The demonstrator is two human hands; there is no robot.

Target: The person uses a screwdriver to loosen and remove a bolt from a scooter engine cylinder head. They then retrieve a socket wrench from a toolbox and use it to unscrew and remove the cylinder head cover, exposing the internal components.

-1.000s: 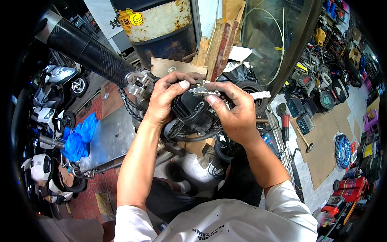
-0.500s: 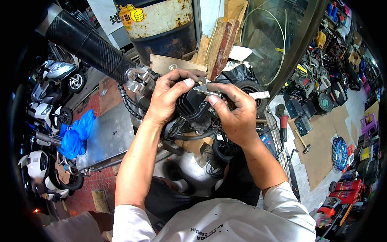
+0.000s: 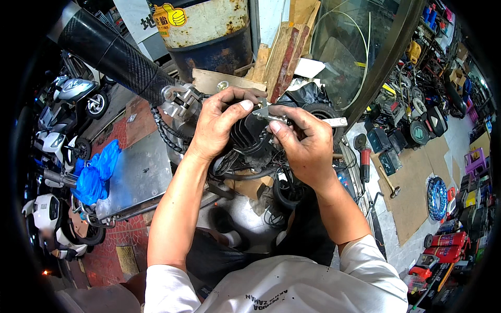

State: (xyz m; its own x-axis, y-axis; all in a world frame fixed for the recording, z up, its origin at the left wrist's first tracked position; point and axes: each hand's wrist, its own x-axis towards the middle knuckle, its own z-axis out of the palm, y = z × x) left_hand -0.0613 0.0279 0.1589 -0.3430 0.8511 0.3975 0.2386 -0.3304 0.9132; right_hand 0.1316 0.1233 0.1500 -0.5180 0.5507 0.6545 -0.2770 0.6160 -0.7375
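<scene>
Both hands work close together at the centre, above a black finned part point(image 3: 246, 136). Between thumb and curled fingers, my left hand point(image 3: 222, 119) pinches a small metal piece point(image 3: 256, 106), mostly hidden by the fingertips. My right hand point(image 3: 307, 141) is closed on a slim silver metal tool point(image 3: 336, 122). Its flat bar sticks out to the right past the knuckles, and a thin pointed plate at its other end meets the small piece. I cannot make out the tool's exact kind. Left of my hands, a metal clamp point(image 3: 180, 100) joins a thick black carbon-patterned tube point(image 3: 115, 55).
A rusty drum point(image 3: 214, 44) and wooden boards point(image 3: 286, 65) stand beyond. Scooters point(image 3: 78, 88) and a blue bag point(image 3: 99, 172) are at left. At right lie a red grinder point(image 3: 364, 156), a hammer point(image 3: 390, 182) and cardboard point(image 3: 412, 208). Another person's shoulder point(image 3: 102, 297) shows at lower left.
The tool in my right hand has turned a little, so its thin plate shows more edge-on at the small piece. Both hands stay nearly in place, and the surroundings shift slightly.
</scene>
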